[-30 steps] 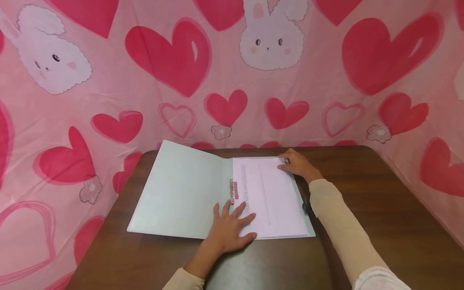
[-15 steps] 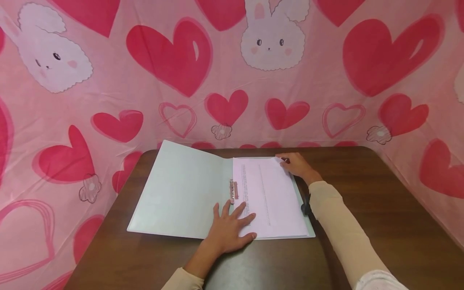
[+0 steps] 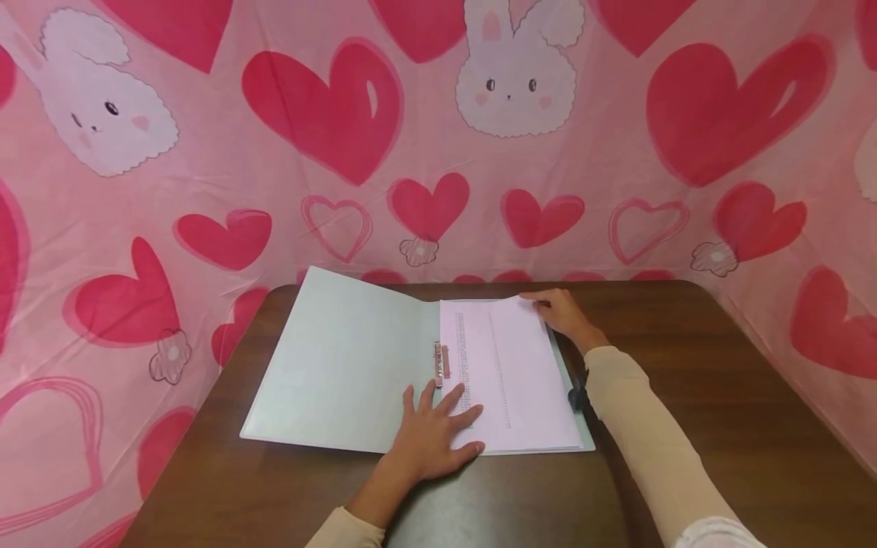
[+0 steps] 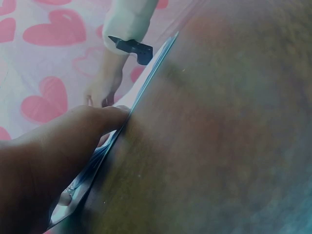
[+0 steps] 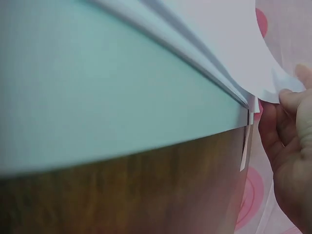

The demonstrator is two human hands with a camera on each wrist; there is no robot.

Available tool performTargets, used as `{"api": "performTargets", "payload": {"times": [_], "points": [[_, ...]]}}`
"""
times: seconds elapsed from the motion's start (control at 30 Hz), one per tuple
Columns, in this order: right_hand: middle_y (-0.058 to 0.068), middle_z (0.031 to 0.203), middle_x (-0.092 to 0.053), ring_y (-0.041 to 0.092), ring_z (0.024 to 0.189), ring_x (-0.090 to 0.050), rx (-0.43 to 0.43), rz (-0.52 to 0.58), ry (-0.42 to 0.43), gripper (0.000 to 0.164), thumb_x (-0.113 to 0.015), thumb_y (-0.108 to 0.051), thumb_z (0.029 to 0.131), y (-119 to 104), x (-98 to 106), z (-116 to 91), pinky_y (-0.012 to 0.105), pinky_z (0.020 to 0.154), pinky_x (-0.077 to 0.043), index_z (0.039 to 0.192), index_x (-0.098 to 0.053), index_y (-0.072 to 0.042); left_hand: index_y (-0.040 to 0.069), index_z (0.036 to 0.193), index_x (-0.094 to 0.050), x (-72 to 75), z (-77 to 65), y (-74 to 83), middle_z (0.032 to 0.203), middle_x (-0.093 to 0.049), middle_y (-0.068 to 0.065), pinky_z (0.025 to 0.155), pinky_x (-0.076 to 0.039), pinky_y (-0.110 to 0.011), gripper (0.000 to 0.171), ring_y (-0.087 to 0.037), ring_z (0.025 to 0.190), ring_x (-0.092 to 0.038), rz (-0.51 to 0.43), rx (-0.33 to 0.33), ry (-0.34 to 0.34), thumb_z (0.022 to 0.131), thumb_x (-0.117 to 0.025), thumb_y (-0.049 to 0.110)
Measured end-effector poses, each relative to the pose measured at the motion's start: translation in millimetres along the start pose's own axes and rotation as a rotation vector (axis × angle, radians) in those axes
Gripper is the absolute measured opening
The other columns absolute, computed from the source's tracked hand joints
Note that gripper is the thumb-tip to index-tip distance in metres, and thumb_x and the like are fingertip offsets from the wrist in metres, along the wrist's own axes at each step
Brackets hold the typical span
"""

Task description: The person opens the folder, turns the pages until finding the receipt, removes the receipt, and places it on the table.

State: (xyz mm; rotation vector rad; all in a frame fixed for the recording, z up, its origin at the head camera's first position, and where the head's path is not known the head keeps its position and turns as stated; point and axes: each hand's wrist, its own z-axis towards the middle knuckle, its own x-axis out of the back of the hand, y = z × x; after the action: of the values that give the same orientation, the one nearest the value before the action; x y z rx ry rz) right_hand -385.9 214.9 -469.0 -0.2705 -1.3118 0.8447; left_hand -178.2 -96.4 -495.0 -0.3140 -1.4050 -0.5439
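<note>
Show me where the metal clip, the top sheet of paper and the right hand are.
Metal clip (image 3: 438,364), head view: the middle of its strip.
Top sheet (image 3: 527,373), head view: the bare area right of the printed columns.
Right hand (image 3: 566,314), head view: the back of the hand.

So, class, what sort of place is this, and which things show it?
Probably an indoor paperwork spot, home or office unclear: a brown table, an open folder of printed sheets, and a pink heart-patterned cloth behind.
</note>
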Motion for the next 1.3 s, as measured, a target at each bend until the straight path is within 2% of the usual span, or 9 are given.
{"api": "performTargets", "payload": {"times": [0.13,0.23,0.3,0.37,0.5,0.67,0.77,0.93,1.3], "points": [[0.017,0.069,-0.058,0.024,0.062,-0.044,0.013,0.044,0.026,0.034,-0.055,0.004,0.098,1,0,-3,0.018,0.062,-0.043,0.128,-0.07,-0.003,0.045,0.143,-0.055,-0.5,0.0,0.6,0.157,-0.05,0.001,0.11,-0.028,-0.076,0.056,-0.047,0.143,-0.042,0.004,0.001,-0.003,0.094,-0.047,0.069],[0.026,0.099,-0.074,0.035,0.082,-0.064,0.0,0.079,0.022,0.032,-0.057,0.002,0.098,0,1,-6,0.019,0.068,-0.052,0.127,-0.07,-0.002,0.044,0.144,-0.055,0.1,0.4,0.7,0.158,-0.05,0.0,0.11,-0.027,-0.076,0.056,-0.046,0.144,-0.041,-0.002,0.004,-0.01,0.094,-0.047,0.069],[0.027,0.123,-0.071,0.041,0.106,-0.068,-0.02,0.093,0.011,0.031,-0.059,0.0,0.098,0,1,-8,0.029,0.084,-0.061,0.128,-0.068,0.001,0.044,0.144,-0.055,0.5,0.9,0.9,0.158,-0.05,0.0,0.11,-0.027,-0.076,0.057,-0.046,0.144,-0.041,-0.007,0.006,-0.013,0.093,-0.048,0.069],[0.028,0.133,-0.065,0.045,0.121,-0.064,-0.056,0.107,0.003,0.033,-0.062,-0.002,0.098,1,2,-10,0.043,0.096,-0.059,0.131,-0.065,0.004,0.044,0.144,-0.055,0.7,1.4,0.6,0.158,-0.05,0.0,0.111,-0.027,-0.076,0.057,-0.046,0.144,-0.04,-0.015,0.011,-0.017,0.093,-0.048,0.068],[0.031,0.135,-0.063,0.047,0.124,-0.061,-0.114,0.143,-0.007,0.038,-0.065,-0.006,0.098,5,0,-13,0.054,0.103,-0.052,0.134,-0.061,0.007,0.044,0.144,-0.054,1.0,1.9,0.6,0.158,-0.049,0.0,0.111,-0.026,-0.076,0.057,-0.046,0.145,-0.04,-0.024,0.014,-0.025,0.093,-0.047,0.069],[0.033,0.132,-0.063,0.04,0.115,-0.064,-0.106,0.213,-0.007,0.041,-0.068,-0.008,0.096,8,-1,-16,0.028,0.097,-0.058,0.132,-0.061,0.01,0.044,0.145,-0.054,0.9,1.0,0.8,0.159,-0.049,0.0,0.111,-0.026,-0.077,0.058,-0.046,0.145,-0.039,-0.027,0.014,-0.028,0.093,-0.047,0.069],[0.035,0.13,-0.064,0.025,0.103,-0.067,-0.119,0.254,-0.017,0.041,-0.069,-0.009,0.096,7,1,-20,0.012,0.084,-0.054,0.131,-0.062,0.011,0.045,0.145,-0.053,0.5,0.8,0.5,0.159,-0.048,0.001,0.111,-0.026,-0.077,0.058,-0.046,0.146,-0.039,-0.024,0.019,-0.032,0.093,-0.046,0.07],[0.033,0.128,-0.066,0.008,0.091,-0.067,-0.186,0.282,-0.051,0.041,-0.07,-0.013,0.096,5,2,-27,0.013,0.08,-0.056,0.131,-0.063,0.008,0.045,0.145,-0.054,0.7,0.9,0.5,0.159,-0.048,0.0,0.111,-0.025,-0.077,0.058,-0.047,0.146,-0.039,-0.023,0.017,-0.027,0.093,-0.047,0.069],[0.029,0.132,-0.066,0.033,0.109,-0.07,-0.209,0.276,-0.082,0.044,-0.069,-0.018,0.097,3,6,-46,0.025,0.09,-0.06,0.135,-0.062,0.004,0.044,0.145,-0.054,1.3,1.0,0.0,0.159,-0.049,0.0,0.112,-0.026,-0.076,0.058,-0.046,0.146,-0.039,-0.038,0.016,-0.034,0.093,-0.046,0.069]]}}
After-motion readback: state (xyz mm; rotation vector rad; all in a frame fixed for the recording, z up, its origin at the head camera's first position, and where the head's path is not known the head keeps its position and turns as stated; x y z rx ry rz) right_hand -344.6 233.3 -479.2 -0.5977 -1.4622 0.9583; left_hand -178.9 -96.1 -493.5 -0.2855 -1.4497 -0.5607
